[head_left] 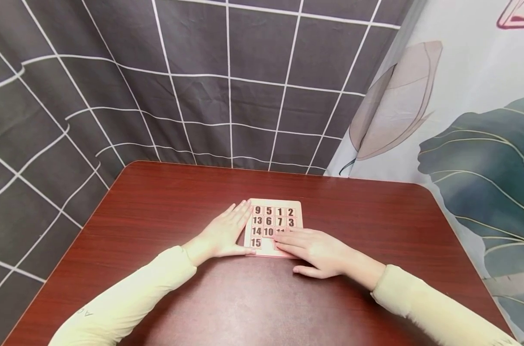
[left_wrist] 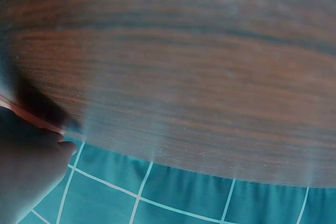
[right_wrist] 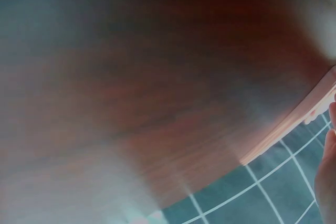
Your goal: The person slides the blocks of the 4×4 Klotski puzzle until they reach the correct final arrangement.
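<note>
A number slide puzzle (head_left: 274,202) with a pale frame lies flat on the table. Its top rows read 9, 5, 1, 2 and 13, 6, 7, 3; below are 14, 10 and a partly covered 11, then 15 with a gap beside it. My left hand (head_left: 224,233) rests along the left edge, fingers straight and thumb at the lower left corner. Straight fingers of my right hand (head_left: 320,251) touch the lower right tiles and hide some of them. In the right wrist view, the puzzle's side (right_wrist: 294,127) shows beside part of that hand.
The reddish-brown wooden table (head_left: 179,192) has rounded far corners. Behind it and to the left hangs a dark curtain (head_left: 257,105) with a white grid. A pale curtain with leaf prints (head_left: 473,149) hangs on the right.
</note>
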A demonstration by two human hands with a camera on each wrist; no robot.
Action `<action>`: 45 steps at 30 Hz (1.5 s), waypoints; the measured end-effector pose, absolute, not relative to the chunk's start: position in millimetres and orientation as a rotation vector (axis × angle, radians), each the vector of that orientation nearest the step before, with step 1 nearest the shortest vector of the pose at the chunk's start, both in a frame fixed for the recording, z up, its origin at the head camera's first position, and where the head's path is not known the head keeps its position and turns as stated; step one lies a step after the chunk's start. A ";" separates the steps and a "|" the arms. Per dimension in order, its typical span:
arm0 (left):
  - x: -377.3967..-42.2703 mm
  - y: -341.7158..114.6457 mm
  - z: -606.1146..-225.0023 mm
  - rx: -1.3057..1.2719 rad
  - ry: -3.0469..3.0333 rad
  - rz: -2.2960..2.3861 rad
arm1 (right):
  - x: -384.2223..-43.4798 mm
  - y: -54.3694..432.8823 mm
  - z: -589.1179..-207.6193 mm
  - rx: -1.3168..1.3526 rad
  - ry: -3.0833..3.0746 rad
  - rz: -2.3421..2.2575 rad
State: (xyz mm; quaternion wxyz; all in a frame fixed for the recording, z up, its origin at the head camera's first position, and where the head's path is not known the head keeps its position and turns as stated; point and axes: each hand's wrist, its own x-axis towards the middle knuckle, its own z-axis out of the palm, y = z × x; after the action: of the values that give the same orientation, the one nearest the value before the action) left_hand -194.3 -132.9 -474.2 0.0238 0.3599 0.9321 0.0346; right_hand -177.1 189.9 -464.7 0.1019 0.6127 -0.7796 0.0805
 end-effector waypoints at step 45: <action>-194.6 -132.8 -473.6 1.111 2.880 0.129 | -162.3 224.5 -471.2 1.775 -2.309 0.259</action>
State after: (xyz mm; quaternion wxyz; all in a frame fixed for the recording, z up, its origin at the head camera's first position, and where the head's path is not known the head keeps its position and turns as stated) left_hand -194.6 -132.8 -473.6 0.0261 0.3594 0.9319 0.0418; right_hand -162.3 224.5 -471.2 0.1084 0.6034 -0.7851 0.0881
